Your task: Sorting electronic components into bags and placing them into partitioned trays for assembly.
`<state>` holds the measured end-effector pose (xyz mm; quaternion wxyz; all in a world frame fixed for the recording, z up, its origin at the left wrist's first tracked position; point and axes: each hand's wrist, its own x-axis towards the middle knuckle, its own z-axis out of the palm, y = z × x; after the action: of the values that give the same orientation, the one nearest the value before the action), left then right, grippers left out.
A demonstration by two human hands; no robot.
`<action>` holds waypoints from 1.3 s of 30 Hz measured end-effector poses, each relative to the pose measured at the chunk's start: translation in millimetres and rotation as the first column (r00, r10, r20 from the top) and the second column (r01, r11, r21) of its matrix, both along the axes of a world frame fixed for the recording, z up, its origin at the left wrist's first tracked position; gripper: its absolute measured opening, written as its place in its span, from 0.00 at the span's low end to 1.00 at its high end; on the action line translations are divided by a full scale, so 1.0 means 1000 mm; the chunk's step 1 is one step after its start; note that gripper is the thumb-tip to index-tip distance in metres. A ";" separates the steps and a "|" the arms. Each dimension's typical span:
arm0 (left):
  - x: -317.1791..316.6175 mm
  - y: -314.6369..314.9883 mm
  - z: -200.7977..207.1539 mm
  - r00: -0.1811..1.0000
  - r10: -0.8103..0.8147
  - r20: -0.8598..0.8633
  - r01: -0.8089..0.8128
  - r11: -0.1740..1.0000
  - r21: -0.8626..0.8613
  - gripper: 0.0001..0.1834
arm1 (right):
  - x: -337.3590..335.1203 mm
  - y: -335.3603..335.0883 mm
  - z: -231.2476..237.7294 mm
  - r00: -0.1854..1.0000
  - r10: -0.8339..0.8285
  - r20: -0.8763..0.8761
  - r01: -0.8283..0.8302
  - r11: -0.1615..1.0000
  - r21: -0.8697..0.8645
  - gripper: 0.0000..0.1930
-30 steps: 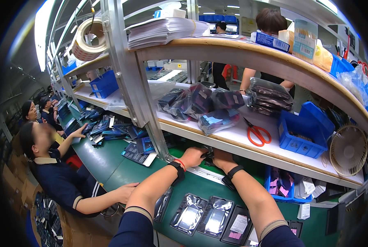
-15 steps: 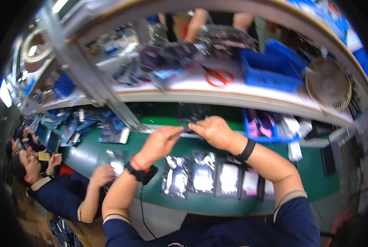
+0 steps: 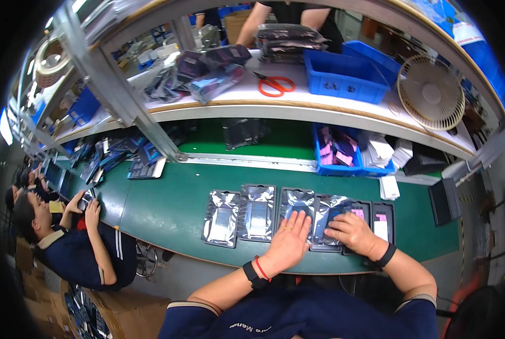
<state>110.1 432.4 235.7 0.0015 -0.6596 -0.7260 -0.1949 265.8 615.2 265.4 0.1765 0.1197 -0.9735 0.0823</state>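
Across the near side of the green workbench runs a row of black trays, several with a shiny clear plastic bag on them. My left hand (image 3: 291,240) lies with fingers stretched over the lower part of the third bagged tray (image 3: 297,199). Just to its right, my right hand (image 3: 353,233) rests its slightly bent, spread fingers on another shiny bag (image 3: 331,204). Both hands press from above. Left of them are two more bagged trays (image 3: 221,217), apart from my hands. At the right end, an uncovered tray (image 3: 383,226) holds a white card and a pink piece.
A blue bin (image 3: 348,168) with pink and dark pieces stands behind the row, near white cards (image 3: 389,187). The shelf above carries red-handled scissors (image 3: 276,86), a blue box (image 3: 348,79) and a fan (image 3: 431,93). A co-worker (image 3: 91,248) sits at left.
My hands have come down from near the shelf edge, where they were together, onto the row of trays. Shiny bags now cover trays that showed white cards. The co-worker's hands have moved left.
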 end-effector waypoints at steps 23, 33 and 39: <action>-0.299 0.078 0.023 0.976 0.218 0.012 -0.209 0.946 -0.247 0.39 | -0.290 0.007 0.042 0.834 -0.412 0.367 0.427 0.903 0.044 0.24; -0.326 0.096 0.029 0.971 0.235 -0.050 -0.239 0.921 -0.308 0.27 | -0.384 0.042 0.003 0.883 -0.225 0.411 0.297 0.947 -0.120 0.32; -0.354 0.050 -0.001 0.969 0.185 0.165 -0.213 0.962 0.172 0.14 | -0.383 0.023 -0.002 0.938 -0.253 0.238 0.275 0.959 -0.065 0.27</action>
<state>-244.4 482.1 234.7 0.0300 -0.5636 -0.7652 -0.3098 -116.7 637.9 263.3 0.0792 -0.0309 -0.9893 0.1183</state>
